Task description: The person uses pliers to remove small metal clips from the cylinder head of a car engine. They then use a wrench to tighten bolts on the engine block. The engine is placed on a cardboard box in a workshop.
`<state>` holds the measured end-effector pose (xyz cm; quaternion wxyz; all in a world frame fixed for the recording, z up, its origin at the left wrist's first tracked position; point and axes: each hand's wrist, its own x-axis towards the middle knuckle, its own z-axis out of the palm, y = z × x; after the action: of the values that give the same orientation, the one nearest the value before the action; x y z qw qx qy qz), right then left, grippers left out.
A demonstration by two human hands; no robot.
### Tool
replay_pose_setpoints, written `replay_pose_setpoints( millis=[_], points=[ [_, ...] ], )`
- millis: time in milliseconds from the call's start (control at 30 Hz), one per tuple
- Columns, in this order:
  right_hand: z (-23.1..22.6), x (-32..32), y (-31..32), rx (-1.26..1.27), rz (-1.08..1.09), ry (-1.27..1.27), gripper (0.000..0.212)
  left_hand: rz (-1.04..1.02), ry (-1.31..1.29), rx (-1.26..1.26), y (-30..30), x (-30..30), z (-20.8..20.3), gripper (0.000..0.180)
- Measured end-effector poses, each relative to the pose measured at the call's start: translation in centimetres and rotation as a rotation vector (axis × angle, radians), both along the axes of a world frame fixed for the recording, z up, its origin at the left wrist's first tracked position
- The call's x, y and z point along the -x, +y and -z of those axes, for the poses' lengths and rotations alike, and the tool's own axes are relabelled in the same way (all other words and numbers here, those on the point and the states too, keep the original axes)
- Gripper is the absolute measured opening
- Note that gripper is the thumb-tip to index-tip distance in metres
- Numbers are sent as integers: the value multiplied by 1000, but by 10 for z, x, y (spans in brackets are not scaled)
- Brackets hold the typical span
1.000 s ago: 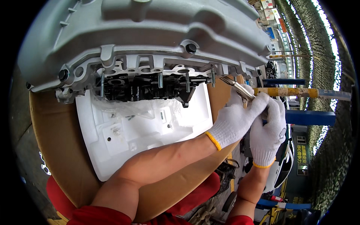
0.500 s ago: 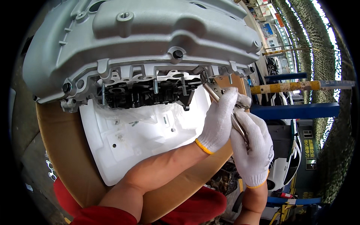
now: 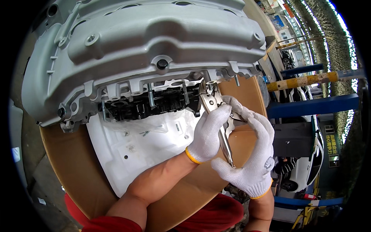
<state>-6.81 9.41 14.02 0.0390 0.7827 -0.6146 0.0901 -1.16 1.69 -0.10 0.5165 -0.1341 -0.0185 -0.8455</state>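
Metal locking pliers [image 3: 225,144] stand with their jaws up against the lower edge of a grey engine cover [image 3: 127,50], next to a short stud [image 3: 210,86]. Whether the jaws grip that stud, I cannot tell. My left hand [image 3: 208,129], in a white knit glove, is closed on the pliers just below the jaws. My right hand [image 3: 255,162], gloved likewise, reaches round the handles from the right. Its fingers curl at the lever and its thumb lies by the handle's lower end. The two handles are spread apart.
Several threaded studs [image 3: 151,96] hang below the cover, over black engine parts [image 3: 135,106]. Underneath are a white moulded tray [image 3: 154,154] and clear plastic film, inside a cardboard box [image 3: 69,166]. Blue lift arms [image 3: 313,105], a yellow-white pole [image 3: 309,82] and a white car [image 3: 305,174] stand to the right.
The pliers have turned more upright, and their handles have spread. My right hand has opened wider, its thumb now away from the fingers. The view has shifted slightly.
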Motion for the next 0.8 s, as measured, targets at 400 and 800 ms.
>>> replay_pose_setpoints(
  millis=[400, 800],
  points=[
    [28, 28, 1, 104, -37, 63, 105, -105, -318, 80, -5, -12, -2, 39],
    [12, 22, -3, 70, -39, 124, 102, -16, -8, 51, -6, 3, 9, 36]
  ],
)
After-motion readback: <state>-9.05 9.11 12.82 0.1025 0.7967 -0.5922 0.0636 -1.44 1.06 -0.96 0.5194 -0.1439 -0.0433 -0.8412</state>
